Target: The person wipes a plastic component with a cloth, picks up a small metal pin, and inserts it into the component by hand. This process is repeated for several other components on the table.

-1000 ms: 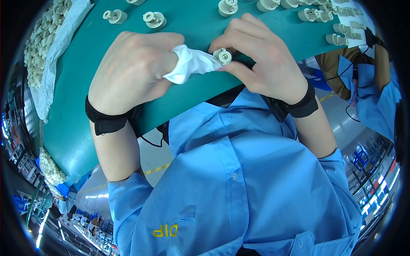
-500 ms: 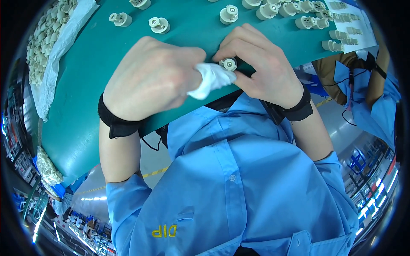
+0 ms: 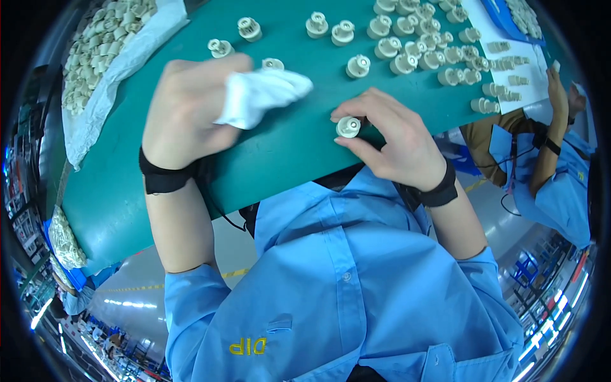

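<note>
My left hand [image 3: 188, 105], blurred, is curled above the left part of the green table [image 3: 127, 191]. A crumpled white cloth [image 3: 267, 92] sticks out of its fingers toward the right. It partly covers a cream plastic part [image 3: 273, 64] standing behind it. Near the front edge, my right hand [image 3: 401, 140] has thumb and fingers round another cream plastic part [image 3: 348, 127], a round cup shape with a narrower piece on top. The cloth is apart from that part. A black band circles each wrist.
Several similar cream parts [image 3: 403, 63] stand across the far right, some on a white sheet [image 3: 531, 79]. A heap of small cream pieces [image 3: 105, 51] lies on white plastic sheeting [image 3: 121, 70] at far left. A co-worker in blue [image 3: 547, 184] sits at right.
My left hand and the white cloth have moved left, away from the part in my right hand. My view has shifted, so more of the far table shows. The right hand keeps its part.
</note>
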The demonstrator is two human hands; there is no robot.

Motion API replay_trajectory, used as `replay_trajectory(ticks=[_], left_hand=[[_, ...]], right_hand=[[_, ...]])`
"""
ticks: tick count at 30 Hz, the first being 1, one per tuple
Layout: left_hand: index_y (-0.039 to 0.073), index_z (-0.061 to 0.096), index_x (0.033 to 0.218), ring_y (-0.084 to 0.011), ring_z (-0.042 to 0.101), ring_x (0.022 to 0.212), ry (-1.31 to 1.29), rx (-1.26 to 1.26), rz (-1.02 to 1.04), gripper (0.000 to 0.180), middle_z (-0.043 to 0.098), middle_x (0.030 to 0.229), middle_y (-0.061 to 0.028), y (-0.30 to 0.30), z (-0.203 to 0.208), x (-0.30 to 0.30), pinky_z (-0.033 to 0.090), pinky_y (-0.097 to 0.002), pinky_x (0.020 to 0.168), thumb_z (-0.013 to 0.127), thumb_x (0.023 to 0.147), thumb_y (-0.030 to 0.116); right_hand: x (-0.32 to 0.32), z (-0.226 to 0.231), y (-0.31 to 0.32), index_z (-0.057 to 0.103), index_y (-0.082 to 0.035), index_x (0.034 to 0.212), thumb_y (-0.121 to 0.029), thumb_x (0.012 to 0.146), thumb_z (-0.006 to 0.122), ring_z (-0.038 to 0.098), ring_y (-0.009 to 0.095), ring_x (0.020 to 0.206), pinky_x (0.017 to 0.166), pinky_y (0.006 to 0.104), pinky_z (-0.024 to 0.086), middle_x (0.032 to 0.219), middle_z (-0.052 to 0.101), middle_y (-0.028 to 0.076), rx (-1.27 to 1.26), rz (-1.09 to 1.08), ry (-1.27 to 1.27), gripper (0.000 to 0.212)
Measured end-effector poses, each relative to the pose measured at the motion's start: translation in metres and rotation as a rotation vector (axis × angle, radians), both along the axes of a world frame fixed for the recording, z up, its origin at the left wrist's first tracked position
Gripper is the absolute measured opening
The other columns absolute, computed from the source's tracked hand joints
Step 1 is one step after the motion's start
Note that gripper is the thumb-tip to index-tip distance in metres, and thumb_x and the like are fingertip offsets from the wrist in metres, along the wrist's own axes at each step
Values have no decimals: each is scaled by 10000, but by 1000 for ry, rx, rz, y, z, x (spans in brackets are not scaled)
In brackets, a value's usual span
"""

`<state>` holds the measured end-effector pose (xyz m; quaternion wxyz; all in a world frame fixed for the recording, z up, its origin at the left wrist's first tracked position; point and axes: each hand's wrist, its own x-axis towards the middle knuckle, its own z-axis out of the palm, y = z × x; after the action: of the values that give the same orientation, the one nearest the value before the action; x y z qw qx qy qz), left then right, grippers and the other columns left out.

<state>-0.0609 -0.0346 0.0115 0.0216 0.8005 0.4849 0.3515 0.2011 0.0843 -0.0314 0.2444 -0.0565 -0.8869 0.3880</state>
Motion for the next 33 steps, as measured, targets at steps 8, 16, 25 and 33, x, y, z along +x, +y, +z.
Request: replay_trajectory(ticks=[8,16,25,33], left_hand=[[-8,764,1048,-69,579,606,-620,35,561,188,664,722,18,-5,-48,-59,415,-242,518,776,861,9],[-45,707,1125,-88,483,529,-1227,61,513,209,601,697,11,1,-49,-79,336,-236,494,683,938,44],[58,550,810,-62,265,449,-1631,-77,423,209,376,614,53,-11,-47,-109,207,-260,459,562,1015,91],[88,494,789,-58,257,444,-1596,-151,452,245,376,615,52,-6,-51,-112,210,-250,456,558,1024,107]], right_hand=[[-53,20,-14,628,-37,1042,-1,811,765,658,320,824,677,408,535,977,578,111,105,-176,-174,271],[-66,23,-17,608,-35,1075,-76,808,791,654,357,787,659,455,550,1006,539,130,189,-398,-248,327],[43,73,7,662,-52,1009,-34,908,717,488,33,549,502,203,355,682,586,-2,206,-632,14,116],[136,38,72,629,0,1148,-338,1048,594,653,113,570,486,199,456,721,685,80,-721,-1029,-227,354]])
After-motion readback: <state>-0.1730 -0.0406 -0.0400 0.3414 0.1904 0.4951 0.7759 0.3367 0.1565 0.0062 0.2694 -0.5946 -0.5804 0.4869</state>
